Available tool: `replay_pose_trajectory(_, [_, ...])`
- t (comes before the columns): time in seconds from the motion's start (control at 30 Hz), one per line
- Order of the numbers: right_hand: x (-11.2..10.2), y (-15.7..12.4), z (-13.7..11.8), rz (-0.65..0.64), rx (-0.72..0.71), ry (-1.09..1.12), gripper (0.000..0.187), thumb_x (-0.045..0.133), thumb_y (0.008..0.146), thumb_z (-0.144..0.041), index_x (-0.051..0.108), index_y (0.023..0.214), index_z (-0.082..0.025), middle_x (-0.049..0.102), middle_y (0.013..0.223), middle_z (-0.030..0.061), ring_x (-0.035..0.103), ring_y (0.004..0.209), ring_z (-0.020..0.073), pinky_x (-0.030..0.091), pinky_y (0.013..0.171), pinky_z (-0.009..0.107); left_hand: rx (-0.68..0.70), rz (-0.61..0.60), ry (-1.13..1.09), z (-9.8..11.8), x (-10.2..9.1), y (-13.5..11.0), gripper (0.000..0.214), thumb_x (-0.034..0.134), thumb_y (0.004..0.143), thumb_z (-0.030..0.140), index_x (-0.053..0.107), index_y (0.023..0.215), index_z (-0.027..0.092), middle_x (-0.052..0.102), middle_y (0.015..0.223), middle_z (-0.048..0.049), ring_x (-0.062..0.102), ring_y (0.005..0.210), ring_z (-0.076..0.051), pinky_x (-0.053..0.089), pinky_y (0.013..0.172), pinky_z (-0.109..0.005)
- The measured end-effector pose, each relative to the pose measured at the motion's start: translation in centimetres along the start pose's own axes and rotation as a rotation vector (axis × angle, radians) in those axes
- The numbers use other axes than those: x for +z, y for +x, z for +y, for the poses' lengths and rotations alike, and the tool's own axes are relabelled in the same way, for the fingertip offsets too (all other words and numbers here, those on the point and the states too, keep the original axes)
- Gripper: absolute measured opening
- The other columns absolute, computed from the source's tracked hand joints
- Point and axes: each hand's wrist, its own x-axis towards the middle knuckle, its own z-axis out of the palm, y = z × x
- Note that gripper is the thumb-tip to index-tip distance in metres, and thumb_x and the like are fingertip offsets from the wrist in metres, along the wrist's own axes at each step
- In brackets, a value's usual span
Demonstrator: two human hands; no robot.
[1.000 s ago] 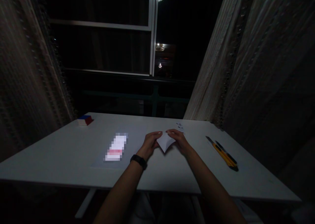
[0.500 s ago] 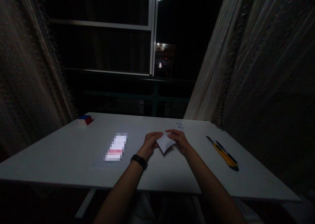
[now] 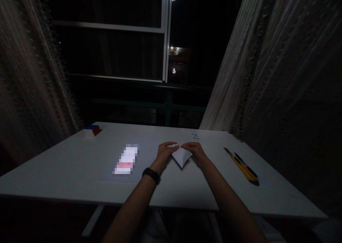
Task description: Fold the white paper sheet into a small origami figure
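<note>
A small folded piece of white paper [image 3: 182, 158] is held between both hands just over the table, one pointed corner toward me. My left hand [image 3: 166, 154], with a black band on its wrist, is closed on the paper's left side, thumb on top. On the right side, my right hand [image 3: 195, 152] pinches the paper, its thumb near the left thumb. The fingers beneath the paper are hidden.
On the white table [image 3: 80, 172], a lit phone with a pixelated screen [image 3: 126, 160] lies left. A yellow utility knife [image 3: 243, 168] and a dark pen [image 3: 245, 164] lie right. A coloured cube [image 3: 92, 130] sits far left; small dark-marked pieces [image 3: 196, 138] lie behind my hands.
The paper has turned slightly and its near corner has shifted right. My right fingers have drawn back from across its top edge, and both thumbs now rest on the upper part.
</note>
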Motion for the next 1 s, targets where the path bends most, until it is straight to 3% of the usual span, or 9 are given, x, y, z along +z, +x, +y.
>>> replay_pose_trajectory(0.1, [-0.5, 0.0, -0.4, -0.014, 0.027, 0.026, 0.026, 0.073, 0.052, -0.028, 0.072, 0.075, -0.016, 0.066, 0.065, 0.0038, 0.056, 0.059, 0.0159, 0.040, 0.057, 0.028, 0.001, 0.008, 0.019, 0.0, 0.1, 0.1, 0.050, 0.080, 0.050, 0.026, 0.064, 0.093, 0.006, 0.067, 0.065, -0.0096, 0.061, 0.058, -0.017, 0.045, 0.054, -0.025])
replay_pose_trajectory(0.23, [-0.7, -0.4, -0.8, -0.066, 0.100, 0.093, 0.045, 0.067, 0.062, -0.040, 0.064, 0.103, -0.023, 0.065, 0.073, 0.0016, 0.059, 0.061, 0.0165, 0.045, 0.056, 0.029, 0.103, 0.214, 0.027, 0.0, 0.2, 0.3, 0.043, 0.079, 0.049, 0.026, 0.064, 0.085, 0.006, 0.066, 0.066, -0.0087, 0.060, 0.058, -0.015, 0.044, 0.055, -0.024])
replay_pose_trajectory(0.37, [0.1, -0.3, 0.2, -0.138, 0.089, 0.112, 0.065, 0.076, 0.052, -0.032, 0.055, 0.113, -0.026, 0.066, 0.078, 0.0009, 0.062, 0.065, 0.0180, 0.049, 0.059, 0.032, 0.174, 0.305, 0.002, -0.1, 0.0, 0.6, 0.042, 0.077, 0.051, 0.027, 0.062, 0.085, 0.007, 0.065, 0.065, -0.0065, 0.058, 0.055, -0.014, 0.043, 0.053, -0.023])
replay_pose_trajectory(0.53, [0.2, 0.7, 1.7, 0.068, -0.026, 0.035, 0.042, 0.078, 0.047, -0.033, 0.063, 0.082, -0.016, 0.066, 0.067, 0.0031, 0.061, 0.059, 0.0179, 0.047, 0.055, 0.030, 0.166, 0.248, 0.037, -0.2, 0.1, 0.5, 0.039, 0.072, 0.054, 0.019, 0.058, 0.088, 0.011, 0.062, 0.061, -0.0026, 0.057, 0.052, -0.012, 0.043, 0.050, -0.022])
replay_pose_trajectory(0.7, [-0.3, 1.2, 1.5, 0.184, -0.111, 0.020, 0.045, 0.078, 0.049, -0.037, 0.062, 0.087, -0.017, 0.066, 0.061, 0.0022, 0.060, 0.053, 0.0179, 0.044, 0.050, 0.028, 0.030, -0.001, 0.019, -0.1, 0.4, 0.0, 0.065, 0.072, 0.052, 0.012, 0.048, 0.112, 0.015, 0.066, 0.071, -0.0047, 0.061, 0.057, -0.015, 0.047, 0.052, -0.024])
replay_pose_trajectory(0.8, [-0.1, 1.0, 1.2, 0.217, -0.108, 0.002, 0.039, 0.077, 0.050, -0.041, 0.063, 0.077, -0.016, 0.065, 0.060, 0.0034, 0.058, 0.051, 0.0173, 0.042, 0.048, 0.027, -0.017, -0.108, 0.073, -0.2, 0.5, -0.2, 0.063, 0.073, 0.052, 0.010, 0.052, 0.111, 0.012, 0.064, 0.065, -0.0031, 0.059, 0.054, -0.014, 0.047, 0.051, -0.024])
replay_pose_trajectory(0.9, [0.1, 0.9, 1.0, 0.208, -0.113, -0.019, 0.034, 0.075, 0.053, -0.042, 0.064, 0.069, -0.014, 0.064, 0.058, 0.0041, 0.056, 0.050, 0.0161, 0.041, 0.048, 0.027, -0.031, -0.083, 0.086, -0.2, 0.6, -0.4, 0.049, 0.073, 0.055, 0.011, 0.058, 0.101, 0.008, 0.062, 0.061, -0.0032, 0.058, 0.053, -0.013, 0.048, 0.051, -0.024])
replay_pose_trajectory(1.0, [0.0, 0.9, 1.0, 0.192, -0.126, 0.026, 0.033, 0.076, 0.052, -0.036, 0.067, 0.076, -0.016, 0.067, 0.064, 0.0037, 0.058, 0.056, 0.0168, 0.043, 0.054, 0.029, -0.057, -0.029, -0.001, 0.0, 0.6, -0.4, 0.048, 0.071, 0.057, 0.009, 0.057, 0.102, 0.008, 0.064, 0.070, -0.0069, 0.061, 0.058, -0.016, 0.052, 0.054, -0.031])
